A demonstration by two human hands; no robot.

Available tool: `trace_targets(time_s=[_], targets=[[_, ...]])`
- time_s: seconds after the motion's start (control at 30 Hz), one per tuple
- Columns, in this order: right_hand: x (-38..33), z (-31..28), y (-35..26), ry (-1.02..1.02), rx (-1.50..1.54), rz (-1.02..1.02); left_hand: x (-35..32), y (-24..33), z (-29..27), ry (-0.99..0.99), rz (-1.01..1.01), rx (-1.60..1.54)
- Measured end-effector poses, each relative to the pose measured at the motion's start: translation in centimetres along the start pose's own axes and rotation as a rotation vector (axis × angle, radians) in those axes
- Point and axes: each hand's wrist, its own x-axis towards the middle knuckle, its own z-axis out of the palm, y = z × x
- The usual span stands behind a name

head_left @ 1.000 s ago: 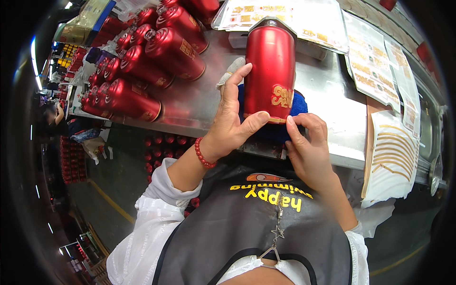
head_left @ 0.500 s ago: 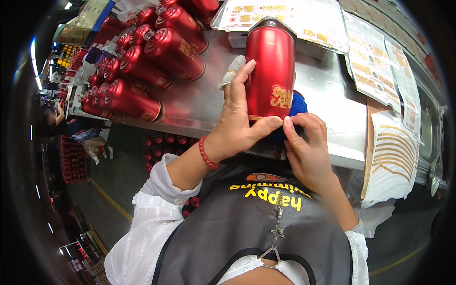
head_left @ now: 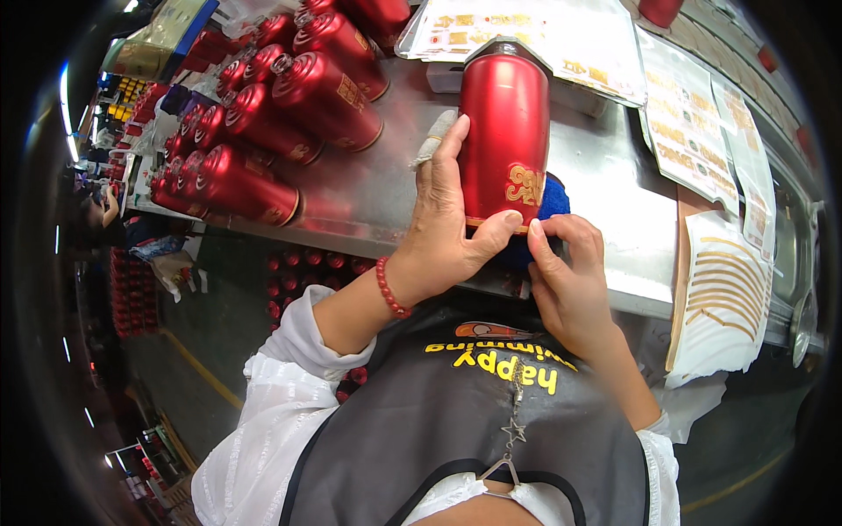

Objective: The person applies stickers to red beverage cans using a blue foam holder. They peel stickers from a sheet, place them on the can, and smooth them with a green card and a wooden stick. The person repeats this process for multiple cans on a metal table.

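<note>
While the left hand [head_left: 437, 226] holds one red bottle [head_left: 503, 131] along its left side, thumb at the near end, the right hand [head_left: 572, 279] has thumb and forefinger drawn narrowly together at the near right edge of the base; whether they pinch anything, I cannot tell. The bottle is over the near part of the metal table [head_left: 605, 210]. One white finger cover [head_left: 433, 142] and one bead bracelet [head_left: 388, 289] are on the left hand and wrist. One blue cloth [head_left: 553, 200] is mostly hidden by the bottle and hands. To the left stand more than eight other red bottles [head_left: 326, 103], overlapping too much for an exact count. At right lies one white sheet [head_left: 721, 298] with several gold strips; two sticker sheets [head_left: 688, 114] overlap beyond it. The dark shape at the bottle's far end is hard to make out.
</note>
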Motion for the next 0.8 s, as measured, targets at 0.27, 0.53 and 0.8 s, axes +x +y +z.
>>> trace_targets(time_s=[0.27, 0.53, 0.8], targets=[[0.1, -0.2, -0.3, -0.012, -0.01, 0.016, -2.3, -1.5, 0.2, 0.096, -0.075, -0.3], [0.1, -0.2, -0.4, -0.001, 0.011, 0.026, -3.9, -1.2, 1.2, 0.281, 0.03, -0.339], [-0.1, 0.1, -0.2, 0.013, 0.034, 0.029, -4.4, -0.9, -0.4, 0.16, 0.606, 0.659]])
